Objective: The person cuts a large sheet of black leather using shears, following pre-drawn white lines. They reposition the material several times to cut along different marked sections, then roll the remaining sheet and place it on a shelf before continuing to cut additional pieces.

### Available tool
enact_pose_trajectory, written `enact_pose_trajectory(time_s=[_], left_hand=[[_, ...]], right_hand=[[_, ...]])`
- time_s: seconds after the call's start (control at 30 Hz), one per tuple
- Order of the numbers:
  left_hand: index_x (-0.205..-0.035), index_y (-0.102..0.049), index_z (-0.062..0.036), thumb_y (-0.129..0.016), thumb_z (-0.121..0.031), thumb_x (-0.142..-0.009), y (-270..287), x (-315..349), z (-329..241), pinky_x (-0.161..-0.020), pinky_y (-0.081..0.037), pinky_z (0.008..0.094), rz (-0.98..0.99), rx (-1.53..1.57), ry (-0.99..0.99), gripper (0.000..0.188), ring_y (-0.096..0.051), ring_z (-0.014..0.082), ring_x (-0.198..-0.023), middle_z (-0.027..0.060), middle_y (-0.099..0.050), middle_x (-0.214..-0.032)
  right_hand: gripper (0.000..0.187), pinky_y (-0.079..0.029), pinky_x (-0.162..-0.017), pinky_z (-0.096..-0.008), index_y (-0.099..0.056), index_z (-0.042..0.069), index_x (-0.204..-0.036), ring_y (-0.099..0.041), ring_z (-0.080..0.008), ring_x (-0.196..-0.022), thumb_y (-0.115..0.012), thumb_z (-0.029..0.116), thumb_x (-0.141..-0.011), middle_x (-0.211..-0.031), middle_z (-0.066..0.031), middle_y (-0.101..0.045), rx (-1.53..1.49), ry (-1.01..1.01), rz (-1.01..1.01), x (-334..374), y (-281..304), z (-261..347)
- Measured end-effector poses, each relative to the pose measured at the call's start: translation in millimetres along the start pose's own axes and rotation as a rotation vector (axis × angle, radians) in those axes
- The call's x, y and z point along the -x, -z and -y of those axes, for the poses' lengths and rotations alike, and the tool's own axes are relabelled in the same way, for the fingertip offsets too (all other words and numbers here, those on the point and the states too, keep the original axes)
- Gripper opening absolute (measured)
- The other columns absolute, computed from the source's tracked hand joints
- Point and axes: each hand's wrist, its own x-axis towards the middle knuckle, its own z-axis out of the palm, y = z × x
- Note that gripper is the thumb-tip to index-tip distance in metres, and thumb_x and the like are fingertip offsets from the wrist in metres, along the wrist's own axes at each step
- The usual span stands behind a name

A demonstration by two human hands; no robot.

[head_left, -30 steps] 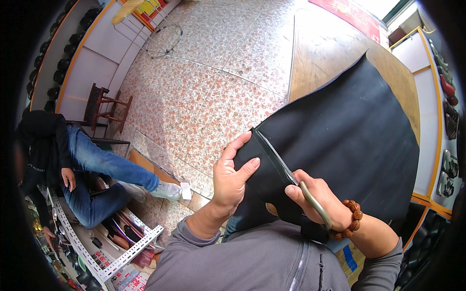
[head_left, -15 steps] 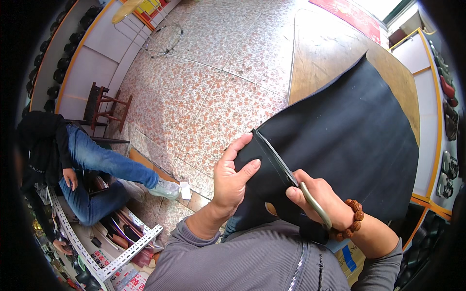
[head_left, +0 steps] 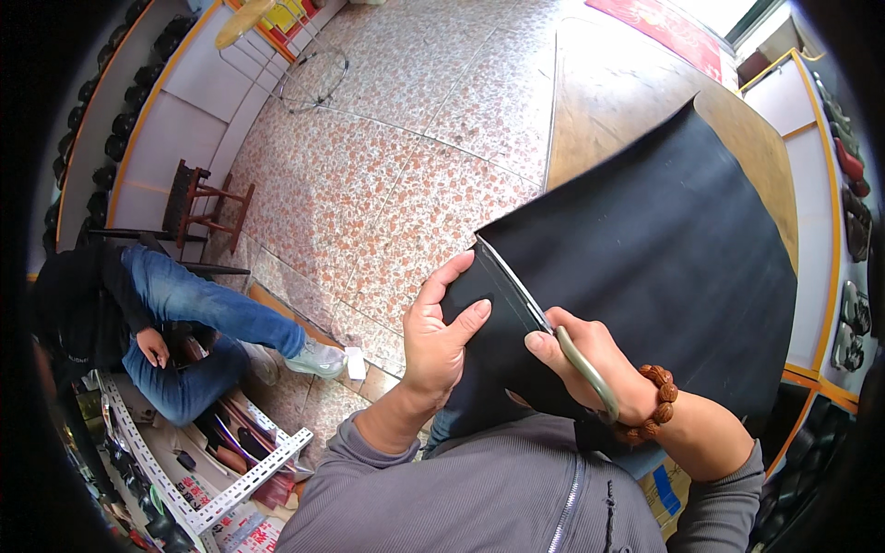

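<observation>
A large black sheet (head_left: 645, 249), like leather or rubber, spreads from my lap over the wooden table. My right hand (head_left: 590, 359) is closed on the handle of a pair of scissors (head_left: 588, 373); one handle loop, olive-coloured, shows behind the fingers. The long blades lie along a slanting cut line in the sheet, their tips at its upper left edge. To the left of that line, my left hand (head_left: 441, 336) pinches the strip side of the sheet, thumb on top and the other fingers mostly hidden beneath.
The wooden table (head_left: 608, 111) stands ahead to the right. On the left a person in jeans (head_left: 212, 304) sits beside a white perforated metal frame (head_left: 230, 498). A small wooden chair (head_left: 207, 207) and a round stool (head_left: 244, 23) are farther off. Shoe shelves (head_left: 834, 230) line the right side.
My right hand and the scissors have moved slightly up and left, and the blades look closer together. My left hand has barely shifted. The seated person has changed posture.
</observation>
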Motion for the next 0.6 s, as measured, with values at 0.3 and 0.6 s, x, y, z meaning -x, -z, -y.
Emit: enact_pose_trajectory(time_s=[0.3,0.6], left_hand=[[-0.135,-0.038,0.0006,-0.058,0.009,-0.084,-18.6,21.0,-19.2,-0.097,-0.042,0.0299,0.04,0.006,-0.13,0.056,-0.054,0.0163,-0.11,0.0116,-0.055,-0.12],[-0.145,-0.013,-0.0067,-0.06,0.01,-0.082,-71.6,43.4,-41.2,-0.095,-0.045,0.0339,0.123,0.089,-0.203,0.08,-0.056,0.0193,-0.107,0.0124,-0.053,-0.118]], right_hand=[[0.043,-0.042,-0.064,-0.0258,-0.046,0.003,-0.115,-0.046,-0.0107,-0.072,-0.067,0.027,-0.087,-0.082,-0.0028,-0.047,-0.274,0.097,0.182,46.7,2.5,-17.2],[0.044,-0.04,-0.064,-0.0224,-0.043,0.005,-0.117,-0.046,-0.007,-0.067,-0.064,0.0,-0.078,-0.075,0.0012,-0.048,-0.514,0.234,-0.054,113.3,-12.4,-37.7]])
